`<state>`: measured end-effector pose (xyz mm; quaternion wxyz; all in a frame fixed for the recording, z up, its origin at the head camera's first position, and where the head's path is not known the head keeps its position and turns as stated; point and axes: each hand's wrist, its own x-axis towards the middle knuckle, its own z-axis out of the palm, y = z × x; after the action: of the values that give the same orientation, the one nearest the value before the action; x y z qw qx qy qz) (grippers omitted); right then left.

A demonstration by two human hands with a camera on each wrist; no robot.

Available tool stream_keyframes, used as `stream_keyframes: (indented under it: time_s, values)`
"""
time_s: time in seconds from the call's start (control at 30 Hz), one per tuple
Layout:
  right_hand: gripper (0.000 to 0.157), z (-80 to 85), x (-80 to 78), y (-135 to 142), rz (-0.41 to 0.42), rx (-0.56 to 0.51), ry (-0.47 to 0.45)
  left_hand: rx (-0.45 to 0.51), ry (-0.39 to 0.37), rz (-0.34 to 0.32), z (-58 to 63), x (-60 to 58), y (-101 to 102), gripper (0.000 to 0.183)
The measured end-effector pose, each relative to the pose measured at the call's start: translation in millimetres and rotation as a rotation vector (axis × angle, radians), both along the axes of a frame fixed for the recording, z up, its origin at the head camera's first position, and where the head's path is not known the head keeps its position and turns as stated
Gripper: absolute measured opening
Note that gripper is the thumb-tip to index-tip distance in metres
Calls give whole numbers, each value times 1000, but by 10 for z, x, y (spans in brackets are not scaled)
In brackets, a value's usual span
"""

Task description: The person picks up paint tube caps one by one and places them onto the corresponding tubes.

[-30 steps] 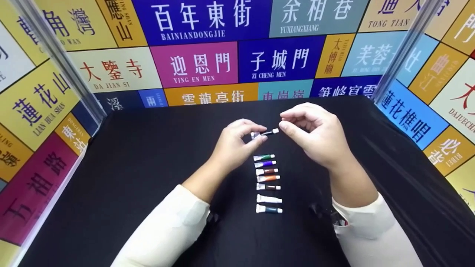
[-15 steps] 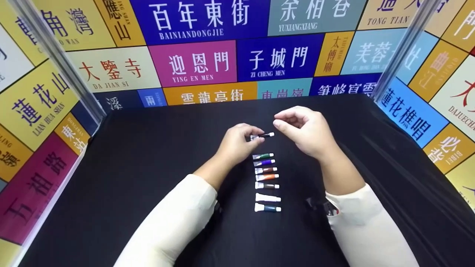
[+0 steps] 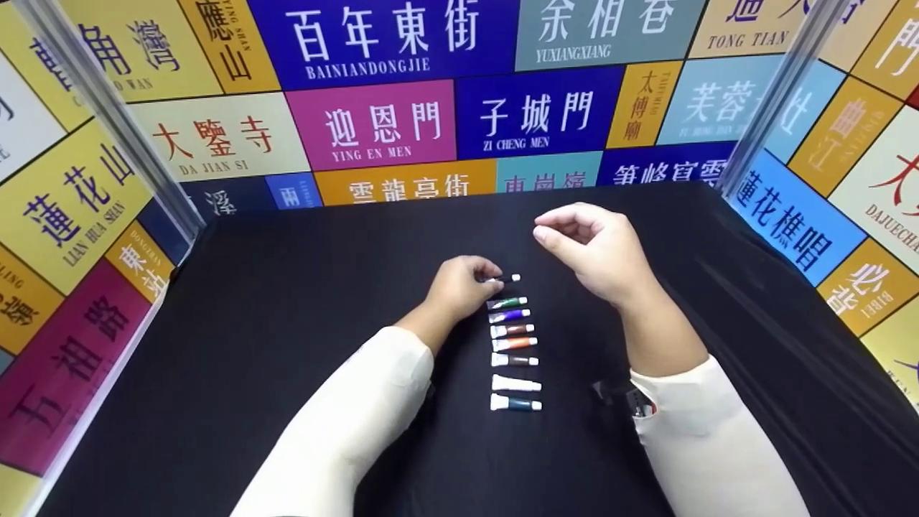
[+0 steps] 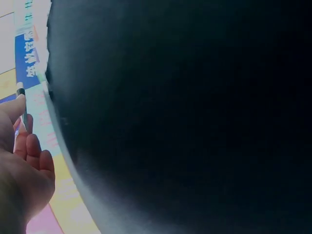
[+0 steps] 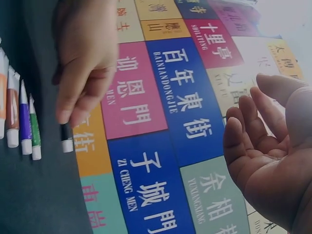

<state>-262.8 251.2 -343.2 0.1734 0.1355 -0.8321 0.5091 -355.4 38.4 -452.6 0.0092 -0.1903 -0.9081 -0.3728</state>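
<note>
With thumb and fingers my left hand (image 3: 461,287) pinches a black paint tube (image 3: 510,278), its white cap pointing right, just beyond the far end of a column of paint tubes. Nearest to it lies a green tube (image 3: 508,303), then a purple tube (image 3: 510,314). In the right wrist view the black tube's white cap (image 5: 68,146) shows below the left fingertips. My right hand (image 3: 599,251) hovers to the right, fingers loosely curved and nothing between them; the right wrist view shows its palm (image 5: 268,165) bare.
Toward me the column continues with a reddish-brown tube (image 3: 512,330), an orange tube (image 3: 515,344), a dark brown tube (image 3: 515,360), a white tube (image 3: 517,384) and a dark teal tube (image 3: 515,403). A black cloth (image 3: 287,323) covers the table. Colourful lettered panels (image 3: 380,126) surround it.
My left hand has brought the black tube down and nearer to the green one. My right hand has drawn slightly left and stays raised.
</note>
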Motion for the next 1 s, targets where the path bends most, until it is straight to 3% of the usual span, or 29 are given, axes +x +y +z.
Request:
stream_keyframes:
  time_s: [0.33, 0.8, 1.0]
  values:
    - [24, 44, 28, -66, 28, 0, -10, -70, -87, 28, -52, -50, -38, 16]
    - [27, -238, -304, 60, -41, 49, -82, -153, -102, 24, -76, -37, 34, 16]
    - [29, -307, -434, 124, -70, 102, -106, -82, -102, 3, -56, -81, -40, 23]
